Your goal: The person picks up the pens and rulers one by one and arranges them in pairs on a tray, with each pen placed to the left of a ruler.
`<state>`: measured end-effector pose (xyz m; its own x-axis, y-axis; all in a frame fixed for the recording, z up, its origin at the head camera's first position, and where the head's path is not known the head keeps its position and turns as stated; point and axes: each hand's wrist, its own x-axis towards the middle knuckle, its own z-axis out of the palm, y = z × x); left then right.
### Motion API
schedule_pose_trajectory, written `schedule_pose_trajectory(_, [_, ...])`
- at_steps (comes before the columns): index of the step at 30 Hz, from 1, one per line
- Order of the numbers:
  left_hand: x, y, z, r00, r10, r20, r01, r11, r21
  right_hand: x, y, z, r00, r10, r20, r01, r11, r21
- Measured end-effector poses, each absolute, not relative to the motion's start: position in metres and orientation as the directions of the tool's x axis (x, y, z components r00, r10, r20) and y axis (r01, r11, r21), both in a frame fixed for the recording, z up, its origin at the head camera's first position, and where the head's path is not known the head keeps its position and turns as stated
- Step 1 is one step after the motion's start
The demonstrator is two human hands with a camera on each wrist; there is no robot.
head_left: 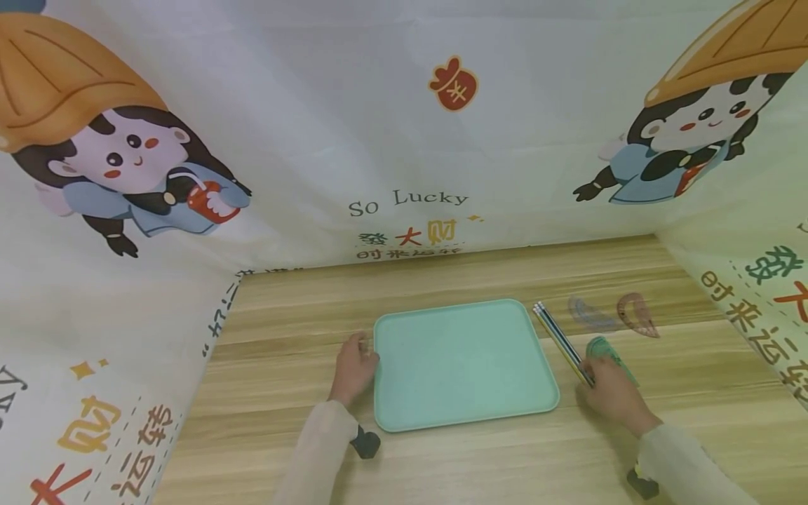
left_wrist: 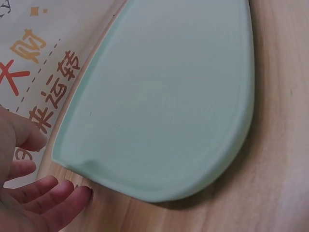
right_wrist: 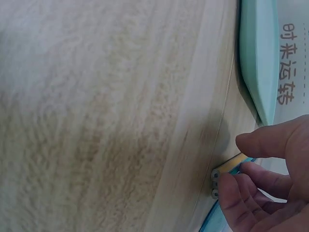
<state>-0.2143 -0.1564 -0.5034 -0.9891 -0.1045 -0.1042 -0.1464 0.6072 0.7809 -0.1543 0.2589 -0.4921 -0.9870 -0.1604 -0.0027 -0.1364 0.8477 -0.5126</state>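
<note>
A pale green tray (head_left: 463, 365) lies on the wooden table. At its left edge is my left hand (head_left: 355, 368), its thumb and fingers spread apart; in the left wrist view the fingertips (left_wrist: 84, 194) are close to the tray's rim and hold nothing. My right hand (head_left: 611, 393) is over the near ends of a small bundle of pencils (head_left: 555, 333), right of the tray. The right wrist view shows thumb and loosely bent fingers on either side of the pencils (right_wrist: 229, 166), with a gap at the thumb. A green protractor (head_left: 607, 351) is partly hidden beneath that hand.
Behind the right hand lie a bluish clear protractor (head_left: 590, 313) and a pinkish one (head_left: 637, 313). Printed cloth walls (head_left: 315, 140) enclose the table at the back and both sides. Dark wrist devices hang below both sleeves.
</note>
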Motion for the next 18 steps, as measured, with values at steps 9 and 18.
schedule_pose_trajectory(9, [-0.2144,-0.1547,-0.5045,-0.987,-0.107,-0.123,-0.163,0.583,0.796,-0.1512,0.2562,-0.4917,-0.99,-0.138,0.023,-0.131,0.859,-0.495])
schedule_pose_trajectory(18, [-0.2115,-0.1521,-0.5027,-0.986,-0.111,-0.128,-0.169,0.584,0.794,-0.1472,0.2533,-0.4932,-0.992,-0.12,0.029,-0.12,0.886,-0.448])
